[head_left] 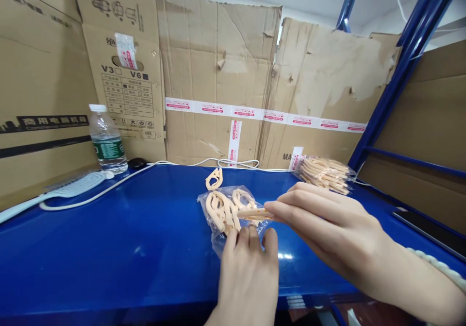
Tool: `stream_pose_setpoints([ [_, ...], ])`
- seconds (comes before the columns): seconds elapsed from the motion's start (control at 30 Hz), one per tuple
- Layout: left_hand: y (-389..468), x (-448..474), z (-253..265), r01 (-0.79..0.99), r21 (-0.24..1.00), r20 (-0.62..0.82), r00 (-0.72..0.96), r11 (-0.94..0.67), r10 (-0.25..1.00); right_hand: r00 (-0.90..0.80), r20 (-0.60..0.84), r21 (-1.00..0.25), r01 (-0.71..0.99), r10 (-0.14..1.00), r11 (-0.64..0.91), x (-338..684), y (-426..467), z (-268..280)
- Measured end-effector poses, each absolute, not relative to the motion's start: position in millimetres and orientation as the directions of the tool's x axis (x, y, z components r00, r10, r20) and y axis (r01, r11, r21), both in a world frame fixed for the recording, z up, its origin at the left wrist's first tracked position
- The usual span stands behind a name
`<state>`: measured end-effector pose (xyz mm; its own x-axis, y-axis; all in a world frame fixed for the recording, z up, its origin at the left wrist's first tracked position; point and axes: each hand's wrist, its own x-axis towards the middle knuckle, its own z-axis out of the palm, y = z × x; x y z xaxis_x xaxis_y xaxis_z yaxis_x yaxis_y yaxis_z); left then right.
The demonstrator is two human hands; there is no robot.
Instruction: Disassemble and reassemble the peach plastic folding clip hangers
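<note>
Your right hand pinches a slim, peach-coloured piece edge-on by a clear bag; whether your left hand grips cannot be told.

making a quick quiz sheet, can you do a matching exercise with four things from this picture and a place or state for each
1. bottle
2. hairbrush
3. right hand
4. left hand

A. pinching a flat beige piece
B. pale blue, lying down
C. at the near side of a clear plastic bag
D. standing upright, green-labelled

Pairs: 1-D, 2-B, 3-A, 4-C
</note>
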<state>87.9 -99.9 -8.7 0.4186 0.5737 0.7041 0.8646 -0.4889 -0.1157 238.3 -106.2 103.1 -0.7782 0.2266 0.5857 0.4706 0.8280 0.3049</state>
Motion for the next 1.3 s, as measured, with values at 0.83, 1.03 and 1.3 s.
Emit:
stream_pose_setpoints([
  [0.83,-109,67,-31,0.822,-0.032,0.705,0.423,-0.569,0.57,-0.745,0.6,0.201,0.493,0.292,0.847,250,-103,90],
  [1.03,-109,67,-31,0.779,-0.004,0.738,0.425,-0.627,0.524,-0.768,0.59,0.231,0.457,0.25,0.859,235,-110,91],
  [1.3,-112,78,-38,0.734,-0.004,0.889,0.314,-0.679,0.334,-0.853,0.509,0.531,0.415,0.114,0.739,216,-111,42],
])
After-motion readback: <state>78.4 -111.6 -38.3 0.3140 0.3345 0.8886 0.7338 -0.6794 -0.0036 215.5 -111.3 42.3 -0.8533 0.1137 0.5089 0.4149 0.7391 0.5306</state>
